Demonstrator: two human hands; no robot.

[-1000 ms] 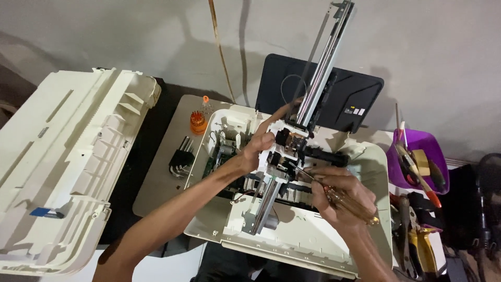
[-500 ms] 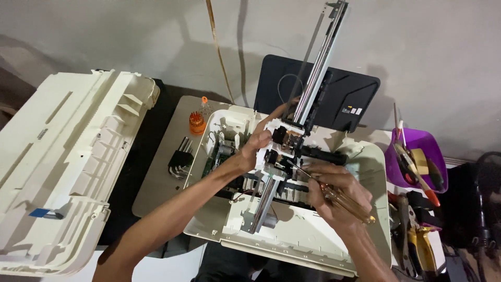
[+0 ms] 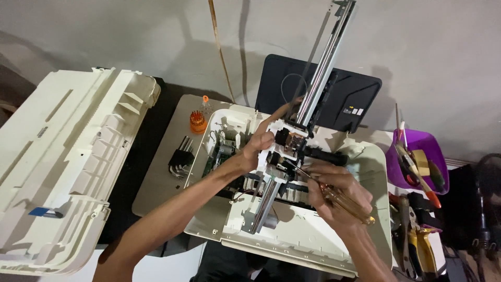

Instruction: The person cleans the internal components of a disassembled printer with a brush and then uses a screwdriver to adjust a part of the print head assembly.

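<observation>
Amber-handled screwdriver (image 3: 342, 201) clenched in right hand (image 3: 334, 190) | left hand (image 3: 258, 143) grasping carriage assembly (image 3: 284, 151)

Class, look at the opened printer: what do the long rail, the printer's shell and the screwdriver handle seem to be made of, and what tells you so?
Long rail: likely metal, silvery with bright glints along its length.
Printer's shell: probably moulded plastic, matt cream-white with thin ribbed edges.
Screwdriver handle, in the right hand: apparently clear amber plastic, translucent and glossy.

Left hand (image 3: 261, 142) steadies the carriage assembly (image 3: 286, 148) while right hand (image 3: 334, 190) works a screwdriver (image 3: 334, 196) into it.
</observation>
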